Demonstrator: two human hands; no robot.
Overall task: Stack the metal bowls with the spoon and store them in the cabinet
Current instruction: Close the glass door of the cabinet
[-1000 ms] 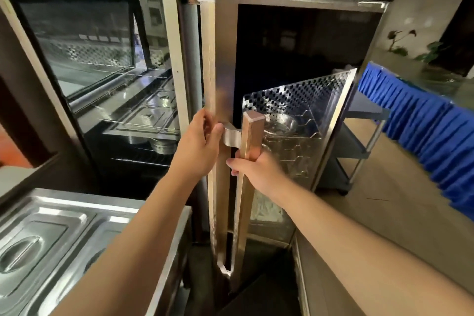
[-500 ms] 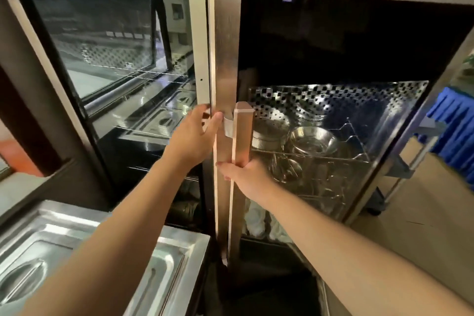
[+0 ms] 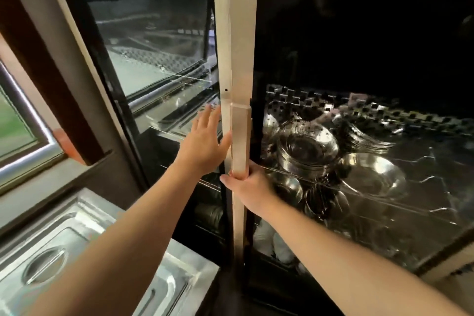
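A tall glass-door cabinet (image 3: 242, 33) fills the view. Behind its right glass door (image 3: 359, 46) a stack of metal bowls (image 3: 306, 149) stands on a wire shelf, with a single wide bowl (image 3: 372, 174) to its right. I cannot make out a spoon. My right hand (image 3: 250, 187) grips the long vertical door handle (image 3: 239, 141) near its middle. My left hand (image 3: 205, 141) is spread flat, fingers apart, against the left door's glass beside the centre frame, holding nothing.
Behind the left glass door (image 3: 154, 59) lie steel trays on shelves. A steel counter with lidded food pans (image 3: 77, 251) stands at lower left, close under my left arm. A window frame (image 3: 23, 151) is at far left.
The right door has swung from wide open to almost flush with the frame, my right hand staying on its handle. My left hand has let go of the frame edge and opened flat.
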